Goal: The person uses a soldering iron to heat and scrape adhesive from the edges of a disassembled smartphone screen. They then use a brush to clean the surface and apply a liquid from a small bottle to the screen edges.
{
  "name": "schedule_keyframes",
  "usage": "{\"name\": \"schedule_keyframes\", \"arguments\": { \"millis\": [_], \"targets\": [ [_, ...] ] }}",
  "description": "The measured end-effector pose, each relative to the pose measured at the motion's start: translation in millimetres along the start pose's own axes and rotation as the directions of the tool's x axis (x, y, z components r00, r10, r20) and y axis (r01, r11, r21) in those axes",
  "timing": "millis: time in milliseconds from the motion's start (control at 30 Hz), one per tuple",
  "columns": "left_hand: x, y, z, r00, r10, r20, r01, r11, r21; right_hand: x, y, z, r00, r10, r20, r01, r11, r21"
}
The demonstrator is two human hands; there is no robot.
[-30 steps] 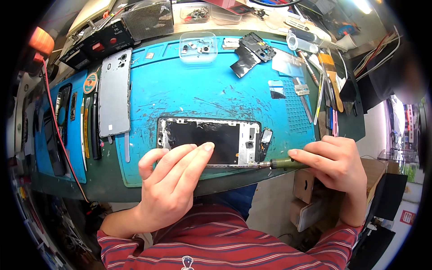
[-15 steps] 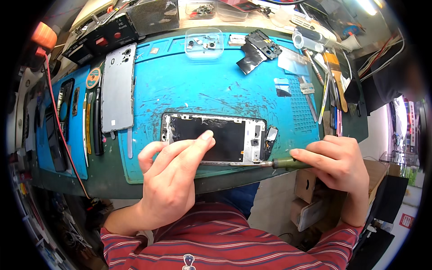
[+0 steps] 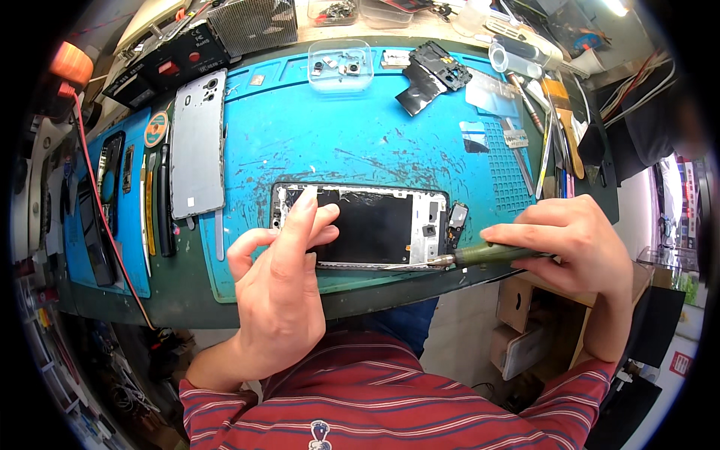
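An opened phone frame (image 3: 373,229), with black inner surface and silver section, lies on the blue mat (image 3: 338,142). My left hand (image 3: 276,304) is over its left end, fingertips at or just above it, some bent, one reaching toward the top edge; I see nothing held there. My right hand (image 3: 574,255) grips a green-handled tool (image 3: 484,254), whose thin metal end runs along the phone's lower right edge. A small dark part (image 3: 456,223) lies just right of the phone.
A grey back cover (image 3: 197,142) lies at left beside long tools (image 3: 151,214). Behind are a clear parts box (image 3: 339,67), dark phone parts (image 3: 436,66) and a black device (image 3: 160,61). Tweezers, brushes and tools (image 3: 562,135) crowd the right. A dark-sleeved person (image 3: 645,135) is at far right.
My left fingers have shifted up and spread somewhat, one now reaching the phone's top edge. My right hand has risen slightly, the tool's handle now higher. The view has shifted slightly.
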State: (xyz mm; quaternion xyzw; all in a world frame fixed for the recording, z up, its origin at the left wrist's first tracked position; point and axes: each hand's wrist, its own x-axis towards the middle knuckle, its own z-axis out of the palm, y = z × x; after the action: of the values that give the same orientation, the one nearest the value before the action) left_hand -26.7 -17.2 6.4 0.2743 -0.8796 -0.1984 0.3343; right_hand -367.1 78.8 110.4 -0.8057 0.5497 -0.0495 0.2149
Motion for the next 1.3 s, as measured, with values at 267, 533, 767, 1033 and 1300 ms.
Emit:
{"name": "schedule_keyframes", "arguments": {
  "millis": [267, 533, 767, 1033, 1300],
  "targets": [
    [-4, -2, 2, 0.999, -0.029, -0.022, 0.028, 0.999, -0.037, 4, -1, -11, 0.998, 0.015, 0.057, -0.015, 1.000, -0.003],
    [2, 5, -3, 1.000, -0.024, 0.006, 0.024, 0.998, -0.053, 6, -7, 0, 1.000, -0.004, -0.003, 0.004, 1.000, -0.012],
    [-9, 7, -16, 0.987, 0.161, -0.013, -0.162, 0.978, -0.130, -21, -22, 11, 0.971, 0.040, -0.235, -0.011, 0.992, 0.125],
    [-14, 10, -17, 0.927, 0.373, 0.030, -0.363, 0.917, -0.163, -51, -58, 54, 0.971, 0.070, -0.230, -0.028, 0.983, 0.181],
    [-27, 25, 2, 0.857, 0.506, 0.096, -0.468, 0.843, -0.265, -103, -73, 123, 0.933, 0.150, -0.327, -0.011, 0.920, 0.391]
  ]
}}
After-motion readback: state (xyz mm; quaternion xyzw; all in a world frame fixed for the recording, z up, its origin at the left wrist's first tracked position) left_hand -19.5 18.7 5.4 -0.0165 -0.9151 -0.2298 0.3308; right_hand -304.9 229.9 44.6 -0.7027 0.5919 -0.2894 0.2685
